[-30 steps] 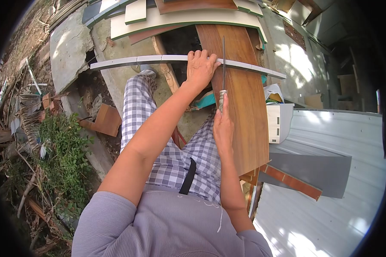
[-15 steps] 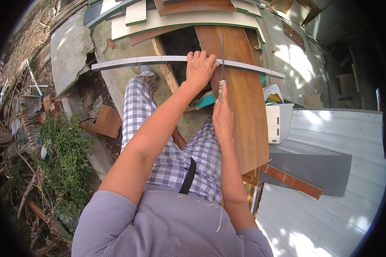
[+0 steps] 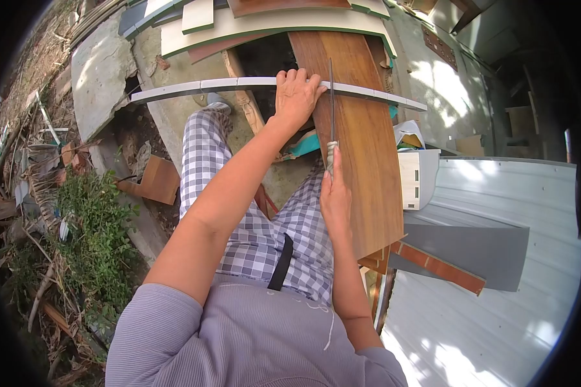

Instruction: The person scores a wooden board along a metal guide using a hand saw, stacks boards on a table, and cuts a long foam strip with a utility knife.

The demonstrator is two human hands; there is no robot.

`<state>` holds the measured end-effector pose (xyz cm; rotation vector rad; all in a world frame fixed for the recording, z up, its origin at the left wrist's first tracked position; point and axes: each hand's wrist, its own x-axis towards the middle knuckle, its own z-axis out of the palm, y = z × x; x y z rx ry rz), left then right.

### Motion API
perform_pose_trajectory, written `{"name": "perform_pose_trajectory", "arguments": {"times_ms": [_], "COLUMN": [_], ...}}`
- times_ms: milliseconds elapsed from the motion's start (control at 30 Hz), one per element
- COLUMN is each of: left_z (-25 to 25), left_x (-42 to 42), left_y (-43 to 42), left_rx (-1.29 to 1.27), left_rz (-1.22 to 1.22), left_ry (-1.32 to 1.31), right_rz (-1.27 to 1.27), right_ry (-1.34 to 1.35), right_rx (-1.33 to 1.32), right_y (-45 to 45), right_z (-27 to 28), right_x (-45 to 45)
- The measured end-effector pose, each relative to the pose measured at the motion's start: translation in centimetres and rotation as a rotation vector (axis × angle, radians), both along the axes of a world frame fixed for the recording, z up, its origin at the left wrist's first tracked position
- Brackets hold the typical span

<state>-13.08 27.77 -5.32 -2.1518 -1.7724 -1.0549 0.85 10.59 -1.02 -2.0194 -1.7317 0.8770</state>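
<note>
A long, narrow white strip, marked with thin lines at intervals, lies across a brown wood-grain board. My left hand is closed over the strip near the board's left edge, fingers curled over its far side. My right hand is wrapped around the pale handle of a hand saw. The thin blade is seen edge-on, points away from me and crosses the strip just right of my left hand. Whether its teeth touch the strip is hard to tell.
Cut panels are stacked beyond the board. To the right are a white box, a grey panel and corrugated metal sheeting. Broken concrete and a leafy shrub lie left.
My right hand has drawn the saw back toward my body, so its handle sits farther from the strip. My left hand keeps its hold on the strip. The view has shifted slightly.
</note>
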Motion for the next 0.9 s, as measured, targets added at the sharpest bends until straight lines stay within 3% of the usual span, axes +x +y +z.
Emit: {"name": "perform_pose_trajectory", "arguments": {"times_ms": [200,400,533,700,900], "left_z": [0.2,0.0,-0.3,0.0,0.5], "left_x": [0.0,0.0,-0.1,0.0,0.0], "left_y": [-0.1,0.0,0.0,-0.1,-0.2], "left_rx": [-0.037,-0.01,-0.002,-0.01,-0.064], "left_rz": [0.003,-0.01,-0.027,0.01,0.006], "left_ry": [0.004,-0.015,-0.013,0.002,-0.019], "right_rz": [0.098,0.036,0.038,0.024,0.057], "right_ry": [0.015,-0.048,-0.016,-0.008,-0.02], "right_rx": [0.293,0.066,0.211,0.104,0.186], "right_y": [7.8,0.9,-3.9,0.7,6.8], "right_z": [-0.8,-0.1,-1.1,-0.1,-0.4], "right_x": [-1.5,-0.1,1.0,0.1,-1.8]}}
